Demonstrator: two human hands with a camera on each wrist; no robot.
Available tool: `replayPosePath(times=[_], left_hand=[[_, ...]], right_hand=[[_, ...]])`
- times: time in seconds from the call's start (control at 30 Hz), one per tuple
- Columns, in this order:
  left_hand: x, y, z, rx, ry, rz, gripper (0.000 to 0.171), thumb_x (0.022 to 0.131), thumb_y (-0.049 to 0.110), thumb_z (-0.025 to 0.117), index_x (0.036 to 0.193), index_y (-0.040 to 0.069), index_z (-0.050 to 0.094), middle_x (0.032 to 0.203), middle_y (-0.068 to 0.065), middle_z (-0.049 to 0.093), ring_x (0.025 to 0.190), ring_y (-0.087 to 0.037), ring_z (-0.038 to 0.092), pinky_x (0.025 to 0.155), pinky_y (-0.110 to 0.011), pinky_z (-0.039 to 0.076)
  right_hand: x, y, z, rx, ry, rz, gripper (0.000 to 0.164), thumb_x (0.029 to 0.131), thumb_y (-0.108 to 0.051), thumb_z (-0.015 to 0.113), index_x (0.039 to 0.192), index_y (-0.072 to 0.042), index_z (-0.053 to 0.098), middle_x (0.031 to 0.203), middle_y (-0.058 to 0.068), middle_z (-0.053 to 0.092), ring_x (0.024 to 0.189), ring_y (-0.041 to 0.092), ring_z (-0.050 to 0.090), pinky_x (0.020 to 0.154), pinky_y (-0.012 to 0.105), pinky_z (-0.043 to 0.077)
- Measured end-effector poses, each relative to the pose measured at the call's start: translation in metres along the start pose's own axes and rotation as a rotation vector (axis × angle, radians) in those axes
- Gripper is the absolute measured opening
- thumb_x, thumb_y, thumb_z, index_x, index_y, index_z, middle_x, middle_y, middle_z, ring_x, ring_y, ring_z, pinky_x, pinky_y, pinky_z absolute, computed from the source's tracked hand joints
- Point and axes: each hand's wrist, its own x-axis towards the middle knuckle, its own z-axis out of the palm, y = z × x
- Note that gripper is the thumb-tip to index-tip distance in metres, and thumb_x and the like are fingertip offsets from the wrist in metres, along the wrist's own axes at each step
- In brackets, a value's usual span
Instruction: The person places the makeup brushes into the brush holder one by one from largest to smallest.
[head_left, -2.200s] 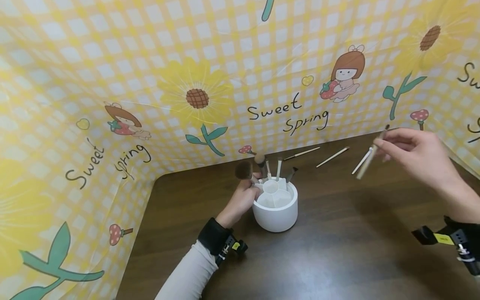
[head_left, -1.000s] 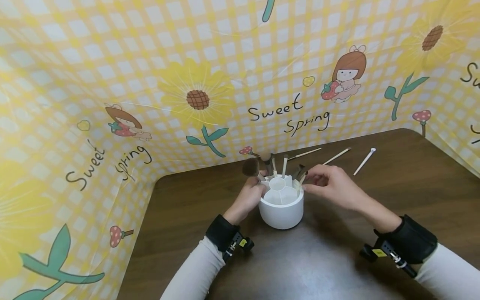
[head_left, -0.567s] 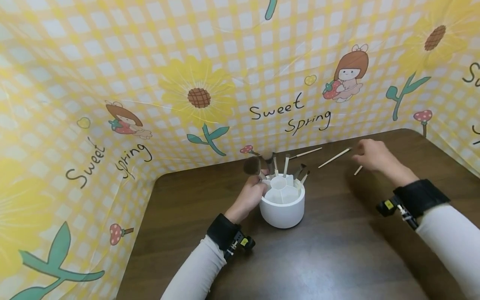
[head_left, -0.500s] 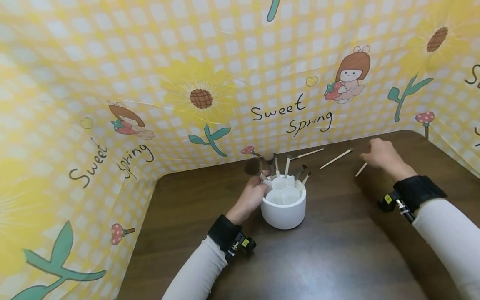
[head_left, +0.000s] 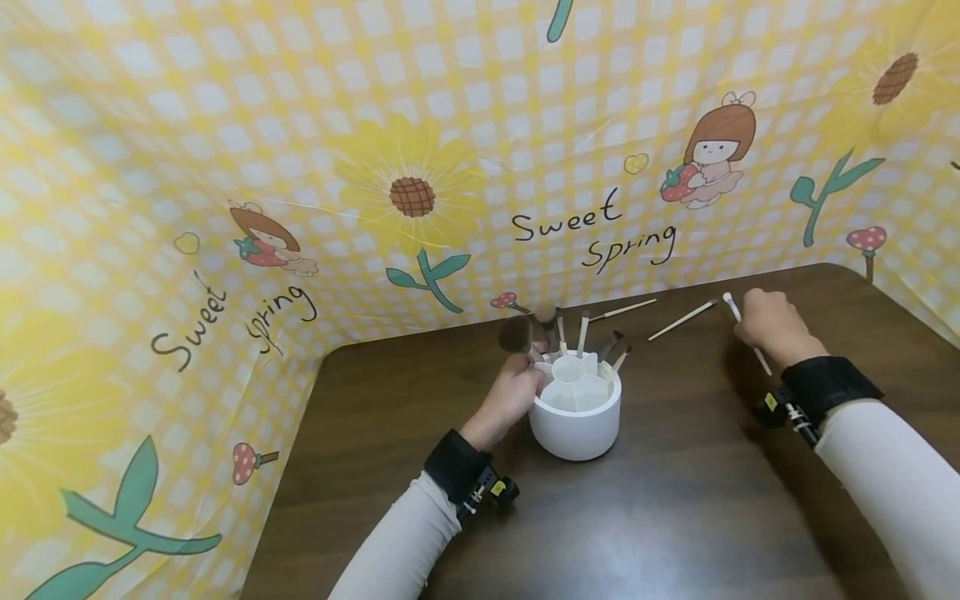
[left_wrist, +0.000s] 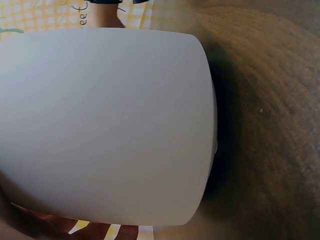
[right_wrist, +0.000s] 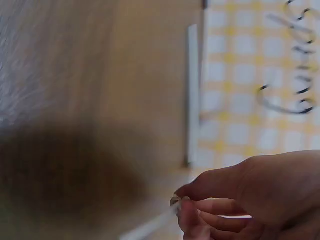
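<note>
At the left of the white round brush holder [head_left: 575,435], my left hand [head_left: 510,390] grips its rim; some fingers are hidden behind it. The holder stands upright and fills most of the left wrist view. Its divided insert carries several makeup brushes, among them a large fluffy one [head_left: 515,335] beside my left hand. Farther right, my right hand [head_left: 777,327] pinches a slim white-tipped brush [head_left: 761,360] between thumb and fingers. Its white head points toward the back wall. The right wrist view shows the brush's pale stick [right_wrist: 145,227], blurred, leaving the fingertips.
Two thin brushes lie at the back of the dark wooden table [head_left: 637,533]: a nearer one [head_left: 681,321] and one by the wall [head_left: 626,309]. A yellow checked cloth [head_left: 480,108] stands behind and along the sides.
My right hand set a brush into the holder, then went back right and picked up the white-tipped brush, which has turned in its grasp. My left hand stayed on the holder.
</note>
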Motion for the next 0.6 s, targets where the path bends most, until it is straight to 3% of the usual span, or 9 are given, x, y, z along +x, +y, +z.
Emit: replayPosePath(times=[0.2, 0.3, 0.43, 0.6], left_hand=[[0.0, 0.001, 0.0, 0.032, 0.017, -0.002, 0.043, 0.085, 0.002, 0.045, 0.123, -0.007, 0.062, 0.131, -0.013, 0.057, 0.116, -0.028, 0.05, 0.089, -0.035, 0.04], [0.0, 0.001, 0.0, 0.025, 0.016, 0.004, 0.046, 0.084, 0.001, 0.045, 0.126, -0.008, 0.061, 0.135, -0.014, 0.057, 0.119, -0.028, 0.05, 0.093, -0.036, 0.04], [-0.001, 0.002, 0.0, 0.017, 0.005, 0.008, 0.051, 0.085, 0.001, 0.045, 0.134, -0.007, 0.058, 0.144, -0.014, 0.054, 0.125, -0.028, 0.048, 0.099, -0.039, 0.04], [0.0, 0.0, 0.0, 0.012, 0.003, 0.022, 0.044, 0.085, 0.0, 0.043, 0.124, -0.009, 0.062, 0.14, -0.014, 0.055, 0.12, -0.029, 0.05, 0.09, -0.035, 0.042]], right_hand=[[-0.022, -0.039, -0.034, 0.11, 0.124, -0.136, 0.021, 0.094, -0.011, 0.061, 0.089, 0.008, 0.069, 0.079, 0.021, 0.07, 0.074, 0.039, 0.066, 0.064, 0.045, 0.049], [-0.042, -0.064, -0.05, 0.233, 0.182, -0.216, 0.025, 0.098, -0.016, 0.064, 0.101, 0.008, 0.069, 0.086, 0.02, 0.074, 0.069, 0.021, 0.071, 0.061, 0.033, 0.051], [-0.076, -0.095, -0.066, 0.415, 0.261, -0.315, 0.022, 0.098, -0.019, 0.069, 0.103, 0.002, 0.069, 0.091, 0.015, 0.077, 0.068, 0.001, 0.07, 0.06, 0.018, 0.052], [-0.111, -0.126, -0.074, 0.578, 0.312, -0.477, 0.008, 0.096, -0.012, 0.072, 0.099, -0.005, 0.071, 0.087, 0.006, 0.078, 0.071, 0.009, 0.073, 0.066, 0.017, 0.055]])
